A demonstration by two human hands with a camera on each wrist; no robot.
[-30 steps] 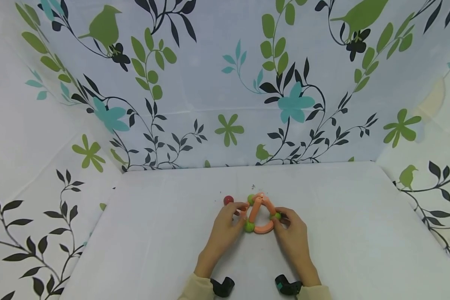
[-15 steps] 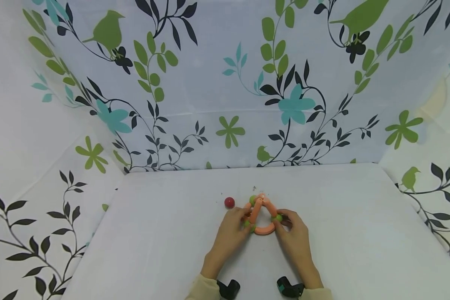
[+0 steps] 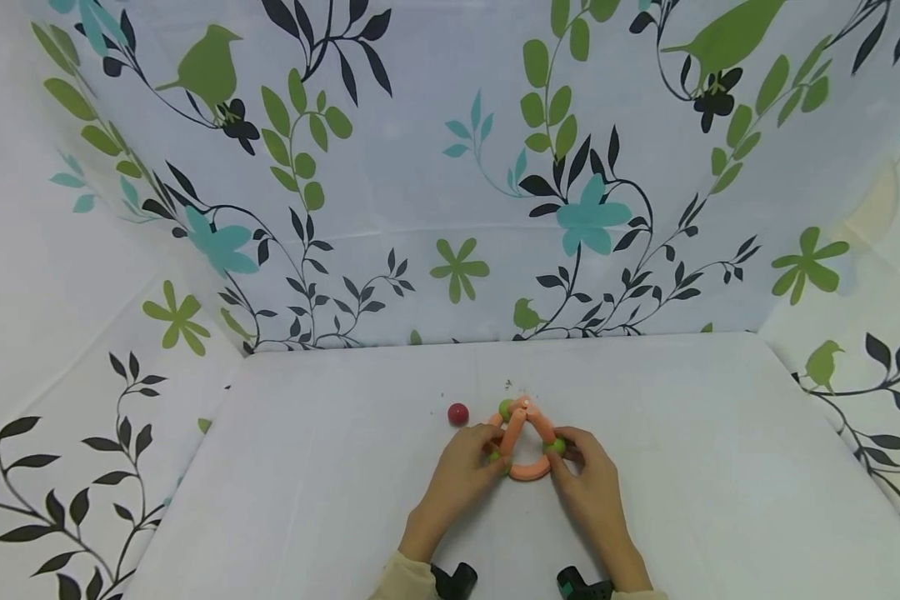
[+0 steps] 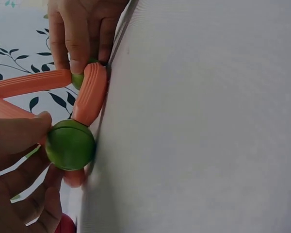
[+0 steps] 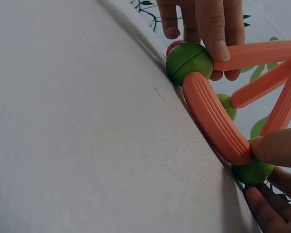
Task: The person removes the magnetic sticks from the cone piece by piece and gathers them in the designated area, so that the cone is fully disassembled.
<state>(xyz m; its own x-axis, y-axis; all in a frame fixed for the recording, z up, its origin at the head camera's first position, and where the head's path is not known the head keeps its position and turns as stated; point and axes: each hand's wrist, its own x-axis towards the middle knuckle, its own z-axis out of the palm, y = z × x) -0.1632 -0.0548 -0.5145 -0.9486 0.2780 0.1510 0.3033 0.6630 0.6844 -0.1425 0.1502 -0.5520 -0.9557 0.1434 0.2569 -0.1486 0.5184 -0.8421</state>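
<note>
Ribbed orange rods (image 3: 528, 472) and green balls join into a peaked frame that stands on the white table. My left hand (image 3: 461, 471) holds the front left corner, thumb on an orange rod beside a green ball (image 4: 70, 145). At the opposite front corner, my right hand (image 3: 588, 479) pinches another green ball (image 5: 252, 170) between thumb and fingers. One curved rod (image 5: 216, 116) runs low between these two corners. A third green ball (image 3: 506, 409) sits at the back of the frame. Fingers partly cover the left ball in the head view.
A loose red ball (image 3: 458, 414) lies on the table just beyond my left hand. The white tabletop (image 3: 330, 483) meets a leaf-and-bird patterned cloth (image 3: 390, 192) at the back and sides. Black wrist devices (image 3: 456, 581) sit near both sleeves.
My left hand has shifted right and nearer, from the frame's left side onto its front left corner. My right hand keeps its hold on the right ball. The head view has tilted slightly.
</note>
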